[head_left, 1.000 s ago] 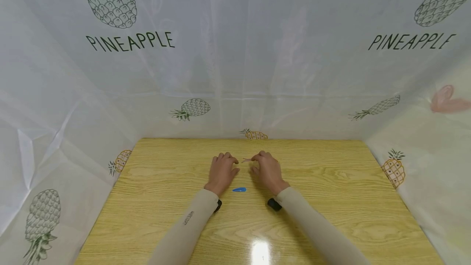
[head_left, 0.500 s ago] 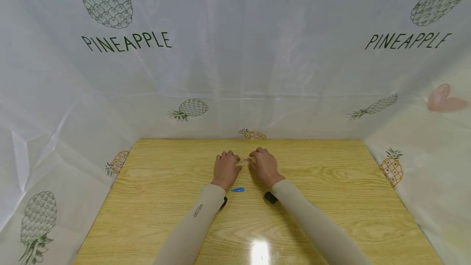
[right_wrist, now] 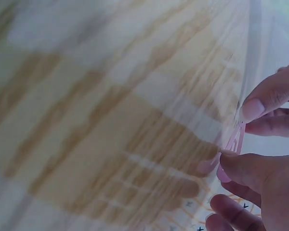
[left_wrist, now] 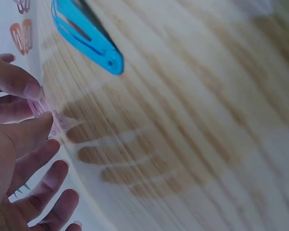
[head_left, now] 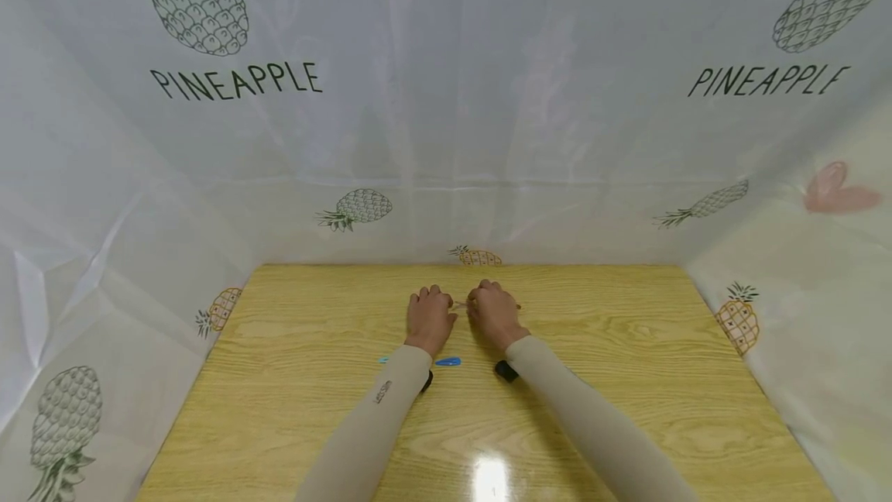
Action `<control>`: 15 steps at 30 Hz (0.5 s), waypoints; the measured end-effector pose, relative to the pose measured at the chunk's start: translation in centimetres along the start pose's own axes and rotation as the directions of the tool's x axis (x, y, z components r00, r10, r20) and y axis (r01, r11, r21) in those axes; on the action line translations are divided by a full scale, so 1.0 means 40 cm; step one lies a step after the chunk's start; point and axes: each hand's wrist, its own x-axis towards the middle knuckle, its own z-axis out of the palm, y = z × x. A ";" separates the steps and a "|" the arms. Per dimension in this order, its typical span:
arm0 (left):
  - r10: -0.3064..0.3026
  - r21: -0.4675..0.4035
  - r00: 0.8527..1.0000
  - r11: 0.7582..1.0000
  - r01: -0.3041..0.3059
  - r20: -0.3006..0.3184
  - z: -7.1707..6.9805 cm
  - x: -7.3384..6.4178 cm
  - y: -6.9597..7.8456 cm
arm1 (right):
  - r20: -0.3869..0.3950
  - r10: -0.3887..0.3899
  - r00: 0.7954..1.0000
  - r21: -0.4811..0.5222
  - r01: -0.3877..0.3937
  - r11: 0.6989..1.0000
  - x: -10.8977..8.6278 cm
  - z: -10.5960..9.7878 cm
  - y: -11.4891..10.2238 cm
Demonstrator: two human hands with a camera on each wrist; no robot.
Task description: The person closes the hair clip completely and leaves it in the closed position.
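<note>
Near the table's far edge a small pink snap hair clip [head_left: 460, 304] is held between both hands. My left hand [head_left: 429, 318] pinches one end, its thumb and index finger meeting on the clip [left_wrist: 40, 108] in the left wrist view. The other end, broad and rounded, is pinched by the thumb and index finger of my right hand [head_left: 495, 311]; the right wrist view shows this end of the pink clip [right_wrist: 225, 174]. A blue snap hair clip [head_left: 448, 361] lies on the table between the forearms. Its nearer side looks bright blue [left_wrist: 89, 36] in the left wrist view.
A light blue sliver [head_left: 384, 360] shows left of my left sleeve. Something small and brownish [head_left: 519, 306] peeks out right of my right hand. White pineapple-print sheeting [head_left: 446, 138] encloses the wooden table [head_left: 627, 378] at the back and sides.
The hands have come closer together. My left hand moved right to meet the pink clip held by the right hand. The light blue sliver has appeared beside the left sleeve.
</note>
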 end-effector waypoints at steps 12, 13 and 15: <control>-0.001 0.006 1.000 1.000 0.001 -0.023 0.019 0.019 0.007 | -0.051 -0.033 0.998 -0.026 0.032 0.999 0.007 0.016 -0.005; -0.001 0.006 1.000 1.000 0.001 -0.022 0.020 0.020 0.008 | -0.049 -0.033 0.998 -0.024 0.032 0.999 0.006 0.016 -0.006; 0.004 0.008 1.000 1.000 -0.004 -0.025 0.022 0.021 0.009 | -0.045 -0.036 0.998 -0.027 0.035 0.999 0.004 0.014 -0.007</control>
